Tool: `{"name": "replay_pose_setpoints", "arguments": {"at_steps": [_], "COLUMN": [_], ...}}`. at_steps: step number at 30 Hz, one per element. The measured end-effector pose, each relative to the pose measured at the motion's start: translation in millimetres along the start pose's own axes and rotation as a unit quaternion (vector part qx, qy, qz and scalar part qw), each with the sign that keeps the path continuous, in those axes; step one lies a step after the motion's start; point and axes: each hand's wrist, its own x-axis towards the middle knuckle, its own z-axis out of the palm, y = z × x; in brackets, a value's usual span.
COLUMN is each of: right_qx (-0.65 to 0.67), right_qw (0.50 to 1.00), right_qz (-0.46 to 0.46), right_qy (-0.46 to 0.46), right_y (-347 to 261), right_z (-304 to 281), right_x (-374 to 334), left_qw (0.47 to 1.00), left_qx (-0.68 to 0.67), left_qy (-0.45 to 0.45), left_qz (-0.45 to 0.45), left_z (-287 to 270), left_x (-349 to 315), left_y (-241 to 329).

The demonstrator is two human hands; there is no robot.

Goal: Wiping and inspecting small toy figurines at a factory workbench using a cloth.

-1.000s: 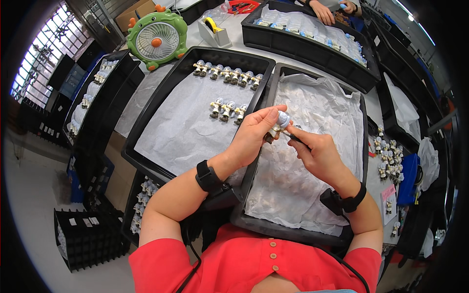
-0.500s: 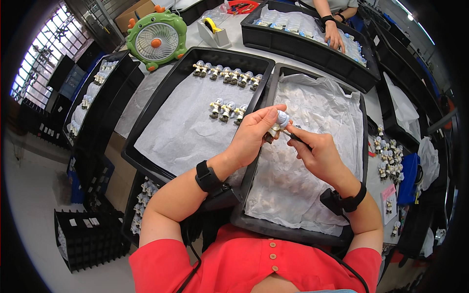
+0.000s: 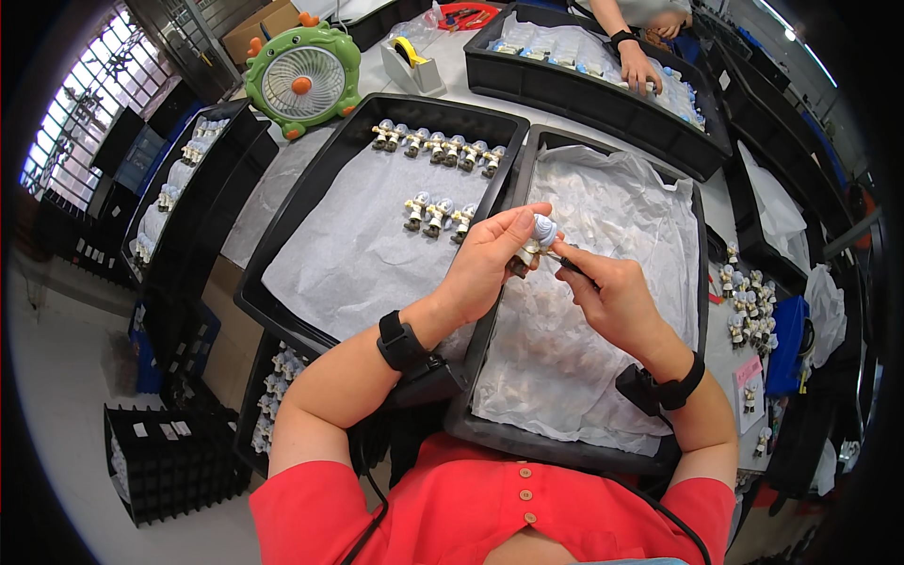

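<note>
A small figurine (image 3: 544, 230) with a pale blue head and white body is held between the thumb and fingers of my left hand (image 3: 482, 262). My right hand (image 3: 617, 294) grips a thin tool with a dark handle (image 3: 573, 267), its tip up against the figurine; the kind of tool is not clear. Both hands are above the inner edges of two black trays. In the left tray (image 3: 443, 106), similar figurines lie in a row (image 3: 437, 148), with a shorter row (image 3: 437, 215) below. Crumpled white paper (image 3: 584, 377) covers what lies in the right tray (image 3: 700, 250).
More figurines (image 3: 750, 306) cluster on the table at right. A green fan (image 3: 303, 83) and a tape dispenser (image 3: 416, 73) stand at the back. Across the table a co-worker's hand (image 3: 640, 72) reaches into another black tray (image 3: 584, 106). Further trays (image 3: 207, 202) stand at left.
My hands, the figurine and the tool stay nearly in place, with only a slight shift of the tool. The co-worker's hand has moved a little to the left in the far tray.
</note>
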Motion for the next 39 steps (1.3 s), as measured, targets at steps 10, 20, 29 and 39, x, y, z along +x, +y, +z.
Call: {"name": "replay_pose_setpoints", "arguments": {"at_steps": [10, 20, 29, 39], "right_qx": [-0.064, 0.069, -0.108, -0.299], "right_qw": [0.994, 0.979, 0.935, 0.869], "right_qz": [-0.093, 0.011, 0.306, 0.393], "right_qy": [-0.006, 0.192, 0.145, 0.025], "right_y": [-7, -6, 129, 161], "right_z": [5, -58, -160, -157], "right_x": [2, 1, -116, -189], "left_qw": [1.000, 0.990, 0.981, 0.983], "left_qx": [-0.020, -0.138, -0.167, -0.143], "left_qy": [0.002, -0.043, -0.094, -0.090], "left_qz": [0.021, -0.006, -0.044, -0.066], "left_z": [3, 1, 4, 5], "left_x": [1, -1, 0, -4], "left_y": [9, 19, 18, 13]}}
